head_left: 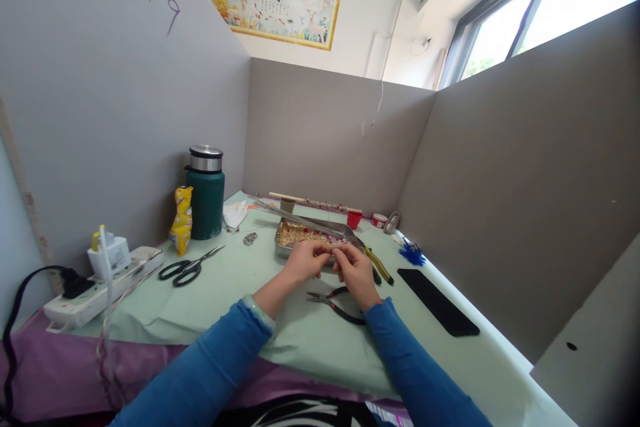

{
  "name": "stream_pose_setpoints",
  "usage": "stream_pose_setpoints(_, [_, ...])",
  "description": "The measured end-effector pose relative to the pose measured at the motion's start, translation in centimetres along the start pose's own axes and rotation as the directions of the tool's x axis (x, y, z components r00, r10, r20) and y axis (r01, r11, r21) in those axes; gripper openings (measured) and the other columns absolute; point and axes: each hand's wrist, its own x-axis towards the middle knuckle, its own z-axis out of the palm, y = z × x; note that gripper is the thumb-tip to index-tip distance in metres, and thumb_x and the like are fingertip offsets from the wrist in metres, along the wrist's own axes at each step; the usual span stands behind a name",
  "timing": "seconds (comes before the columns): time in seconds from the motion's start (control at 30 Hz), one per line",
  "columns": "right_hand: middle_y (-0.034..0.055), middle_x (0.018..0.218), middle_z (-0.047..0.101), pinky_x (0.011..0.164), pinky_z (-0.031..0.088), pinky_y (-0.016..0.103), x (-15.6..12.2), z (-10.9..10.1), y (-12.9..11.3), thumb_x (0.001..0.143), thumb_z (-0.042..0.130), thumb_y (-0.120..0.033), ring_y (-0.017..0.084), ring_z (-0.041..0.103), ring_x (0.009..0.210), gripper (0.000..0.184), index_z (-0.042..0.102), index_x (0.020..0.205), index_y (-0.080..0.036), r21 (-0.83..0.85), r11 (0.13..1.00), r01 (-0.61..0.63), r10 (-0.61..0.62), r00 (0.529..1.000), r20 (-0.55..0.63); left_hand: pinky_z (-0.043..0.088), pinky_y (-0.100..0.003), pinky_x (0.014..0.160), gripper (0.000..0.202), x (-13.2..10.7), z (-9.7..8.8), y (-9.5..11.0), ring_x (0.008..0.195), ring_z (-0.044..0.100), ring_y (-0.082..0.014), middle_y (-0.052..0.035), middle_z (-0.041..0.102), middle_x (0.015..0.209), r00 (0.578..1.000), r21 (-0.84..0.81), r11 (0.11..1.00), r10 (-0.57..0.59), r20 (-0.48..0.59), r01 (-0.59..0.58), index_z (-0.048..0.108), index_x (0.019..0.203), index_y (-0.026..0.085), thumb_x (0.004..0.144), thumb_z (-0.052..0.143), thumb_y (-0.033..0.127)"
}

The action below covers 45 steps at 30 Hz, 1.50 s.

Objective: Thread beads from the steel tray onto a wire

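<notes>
My left hand (309, 260) and my right hand (354, 268) meet at the front rim of a metal tray (283, 252). Both are closed in a pinch, fingertips almost touching; whatever sits between them is too small to make out. Gold-coloured and red beads (296, 232) fill much of the tray. Black-handled pliers (327, 300) lie just below my hands, one handle partly under my right wrist. To the right, yellow-handled pliers (383, 268) rest against the tray's edge. A long thin metal strip (300, 219) lies across the tray.
Left of the tray are scissors (186, 269), a green flask (207, 203), a yellow packet (182, 220) and a power strip (75, 310). Small cups, including a red cup (354, 219), stand behind. A black flat strip (440, 303) and blue tassel (411, 253) lie right. Grey partitions (335, 140) enclose the table.
</notes>
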Motion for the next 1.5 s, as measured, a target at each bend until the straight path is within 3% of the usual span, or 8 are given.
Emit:
stream_pose_setpoints(0.13, [-0.0041,0.048,0.052,0.035,0.030,0.022,0.0,0.1,-0.2,0.076,0.057,-0.045,0.008,0.039,0.034,0.026,0.059,0.078,-0.019,0.006,1.000,0.007,-0.007,1.000,0.002,0.036,-0.017,0.037,0.013,0.0,-0.1,0.4,0.035,0.049,-0.0086,0.0040,0.051,0.041,0.997,-0.083,0.994,-0.072,0.040,0.075,0.064,0.075,0.014,0.071,0.054,0.022])
stream_pose_setpoints(0.43, [-0.0043,0.049,0.053,0.033,0.030,0.021,0.1,-0.1,0.0,0.076,0.056,-0.047,0.008,0.038,0.032,0.029,0.060,0.082,-0.018,0.036,0.999,0.004,-0.002,0.999,-0.040,0.035,-0.015,0.035,0.010,0.0,-0.2,0.7,0.034,0.048,-0.0067,0.0044,0.050,0.039,0.994,-0.098,0.989,-0.109,0.012,0.109,0.061,0.064,0.014,0.070,0.056,0.019])
stream_pose_setpoints(0.6, [-0.0038,0.049,0.053,0.033,0.029,0.021,0.0,0.0,-0.2,0.076,0.055,-0.046,0.007,0.038,0.032,0.029,0.060,0.082,-0.018,0.035,0.999,0.012,-0.013,1.000,0.023,0.038,-0.017,0.037,0.009,0.3,-0.2,0.2,0.033,0.047,-0.0068,0.0041,0.051,0.040,0.989,-0.196,0.970,-0.137,0.051,0.145,0.062,0.071,0.012,0.072,0.056,0.018])
stream_pose_setpoints(0.8, [-0.0040,0.048,0.052,0.034,0.029,0.020,0.0,-0.1,-0.2,0.077,0.055,-0.044,0.008,0.039,0.033,0.026,0.060,0.081,-0.018,0.017,1.000,0.013,-0.014,0.999,0.033,0.040,-0.019,0.039,0.011,0.2,-0.2,0.3,0.035,0.048,-0.0076,0.0030,0.054,0.045,0.989,-0.292,0.949,-0.087,0.117,0.118,0.061,0.077,0.012,0.073,0.051,0.013])
stream_pose_setpoints(1.0, [-0.0035,0.050,0.052,0.034,0.029,0.020,-0.1,-0.1,-0.3,0.078,0.054,-0.043,0.008,0.039,0.033,0.025,0.059,0.081,-0.018,-0.002,1.000,0.013,-0.013,0.998,0.055,0.036,-0.017,0.037,0.009,-0.2,-0.4,1.0,0.035,0.048,-0.0081,0.0032,0.053,0.043,0.992,-0.150,0.983,-0.091,0.086,0.103,0.060,0.073,0.013,0.072,0.053,0.018])
stream_pose_setpoints(1.2, [-0.0029,0.049,0.052,0.034,0.030,0.021,0.0,0.0,0.0,0.079,0.053,-0.044,0.008,0.038,0.033,0.027,0.060,0.083,-0.018,-0.018,1.000,0.006,-0.006,1.000,0.014,0.039,-0.018,0.041,0.014,0.0,-0.1,0.0,0.037,0.051,-0.0088,0.0032,0.054,0.044,1.000,0.018,1.000,-0.024,0.015,0.023,0.061,0.072,0.015,0.074,0.051,0.025])
stream_pose_setpoints(1.4, [0.0031,0.072,0.061,0.052,0.043,0.024,0.1,-0.2,0.1,0.079,0.054,-0.038,0.012,0.051,0.053,0.022,0.064,0.081,-0.018,-0.145,0.973,0.181,-0.191,0.980,-0.059,0.040,-0.018,0.041,0.013,0.2,-0.1,-0.1,0.037,0.053,-0.0100,0.0030,0.053,0.043,0.999,0.015,0.999,-0.043,0.011,0.043,0.059,0.070,0.014,0.072,0.049,0.022])
stream_pose_setpoints(1.5, [0.0027,0.071,0.061,0.053,0.043,0.025,0.3,-0.4,0.1,0.079,0.054,-0.036,0.012,0.050,0.053,0.021,0.064,0.081,-0.018,-0.119,0.978,0.173,-0.186,0.977,-0.102,0.041,-0.018,0.041,0.011,0.3,-0.1,-0.2,0.037,0.052,-0.0100,0.0029,0.053,0.042,0.998,-0.008,0.998,-0.059,0.015,0.059,0.058,0.069,0.014,0.072,0.049,0.021])
